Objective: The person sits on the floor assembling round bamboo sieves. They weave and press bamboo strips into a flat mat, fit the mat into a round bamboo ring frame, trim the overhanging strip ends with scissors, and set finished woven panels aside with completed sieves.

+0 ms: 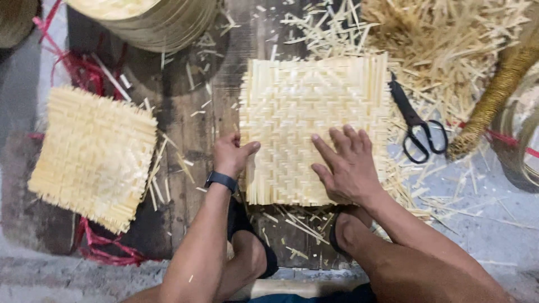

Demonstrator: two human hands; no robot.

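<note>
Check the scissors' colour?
Black all over, blades and handles: scissors, right of the woven mat, seen in the head view.

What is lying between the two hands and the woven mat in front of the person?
Nothing visible. The right hand lies flat on the woven mat, and the left hand touches its left edge. The black scissors lie apart, to the right of the mat.

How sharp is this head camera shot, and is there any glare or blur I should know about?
Head view: the woven mat under the right hand and left hand is sharp, evenly lit and pale, nearly washed out. The second mat looks softer. The scissors are crisp. Bottom corners and floor smear; shadows stay soft, with no hard glare.
</note>
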